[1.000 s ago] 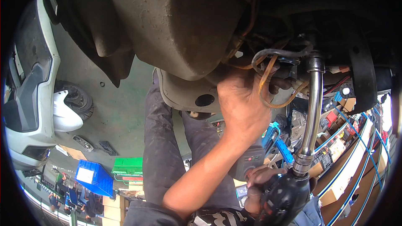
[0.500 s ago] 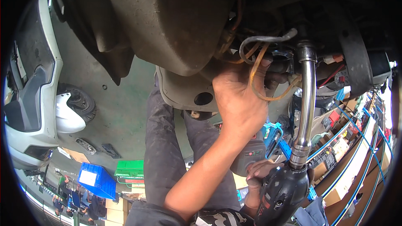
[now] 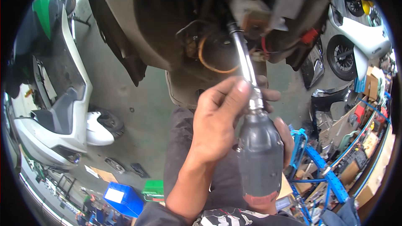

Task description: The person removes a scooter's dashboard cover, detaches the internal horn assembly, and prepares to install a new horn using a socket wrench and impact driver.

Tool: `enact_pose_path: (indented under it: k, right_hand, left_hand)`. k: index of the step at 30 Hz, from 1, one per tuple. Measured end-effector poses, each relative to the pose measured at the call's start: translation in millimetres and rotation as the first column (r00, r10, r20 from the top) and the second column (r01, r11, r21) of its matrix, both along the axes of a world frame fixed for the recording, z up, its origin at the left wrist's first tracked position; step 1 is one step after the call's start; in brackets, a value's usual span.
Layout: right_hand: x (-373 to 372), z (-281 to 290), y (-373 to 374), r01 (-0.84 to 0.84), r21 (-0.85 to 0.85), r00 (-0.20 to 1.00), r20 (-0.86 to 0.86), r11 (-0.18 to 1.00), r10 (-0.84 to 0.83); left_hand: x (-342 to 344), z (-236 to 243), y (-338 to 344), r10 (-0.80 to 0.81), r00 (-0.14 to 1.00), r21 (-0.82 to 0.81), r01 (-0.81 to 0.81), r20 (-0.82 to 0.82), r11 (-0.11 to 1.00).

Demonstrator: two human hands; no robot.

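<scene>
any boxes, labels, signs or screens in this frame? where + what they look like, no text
Blue bin: floor, lower left; boxy, blue, pale rectangular label on its side.
Green case: floor, just right of the blue bin; flat, green.
Cardboard boxes: right edge, among blue racking; brown, rectangular.
Flat cardboard sheet: floor, left of the green case; tan.
No signs or screens show.
Left hand touches the power tool's metal extension.

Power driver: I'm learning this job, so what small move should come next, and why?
Probably steady the extension bar and press the driver straight in before triggering. The left hand pinches the bar near the driver's nose, the right hand wraps the body, and the bar's tip sits among loose wires.
</scene>
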State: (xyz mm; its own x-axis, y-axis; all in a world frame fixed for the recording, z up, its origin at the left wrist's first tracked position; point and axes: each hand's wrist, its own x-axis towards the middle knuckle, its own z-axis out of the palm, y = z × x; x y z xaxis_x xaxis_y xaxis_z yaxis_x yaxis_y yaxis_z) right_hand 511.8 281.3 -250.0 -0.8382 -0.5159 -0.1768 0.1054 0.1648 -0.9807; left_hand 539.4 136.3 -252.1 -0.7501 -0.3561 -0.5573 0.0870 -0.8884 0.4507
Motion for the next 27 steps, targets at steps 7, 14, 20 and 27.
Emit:
enact_pose_path:
  k: [7, 14, 20, 27]
  right_hand:
    - [-34, 14, 7, -0.462, 0.057, 0.843, -0.283, 0.885, 0.458]
    - [-48, -2, 134, -0.708, -0.168, 0.700, -0.041, 0.686, 0.713]
    - [13, -82, 207, -0.171, 0.115, 0.924, 0.363, 0.979, 0.119]
    - [54, -296, 258, 0.303, 0.431, 0.737, 0.459, 0.850, -0.496]
  left_hand:
    - [-6, 0, 12, 0.166, 0.980, -0.031, -0.164, 0.113, 0.986]
    - [15, 1, 128, 0.002, 0.985, -0.453, 0.079, 0.174, 0.888]
    - [42, -94, 200, -0.521, 0.700, -0.776, 0.621, 0.489, 0.106]
    - [184, -119, 154, -0.134, -0.388, 0.272, 0.815, 0.912, -0.512]
